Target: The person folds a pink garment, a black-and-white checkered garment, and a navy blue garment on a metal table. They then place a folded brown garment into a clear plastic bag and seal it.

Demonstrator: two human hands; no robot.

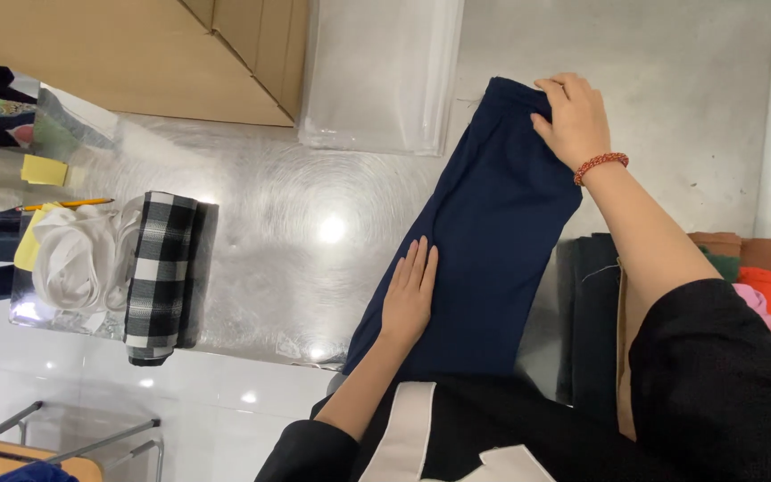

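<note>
Cloth (pixel 484 241) on tabletop (pixel 314 223): left hand (pixel 410 295) flat, open; right hand (pixel 573 116) grip pinching far edge; polished surface may let fold slide.

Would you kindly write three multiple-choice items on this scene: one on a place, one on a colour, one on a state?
1. Where does the left hand rest?
A. on the navy garment
B. on the checked cloth
C. on the pencil

2. What colour is the bracelet on the right wrist?
A. blue
B. red
C. white

3. How is the right hand?
A. flat and open
B. off the table
C. gripping the garment's far end

Answers: 1 A, palm flat on navy fabric; 2 B, red beads show; 3 C, fingers curl over the edge.
</note>
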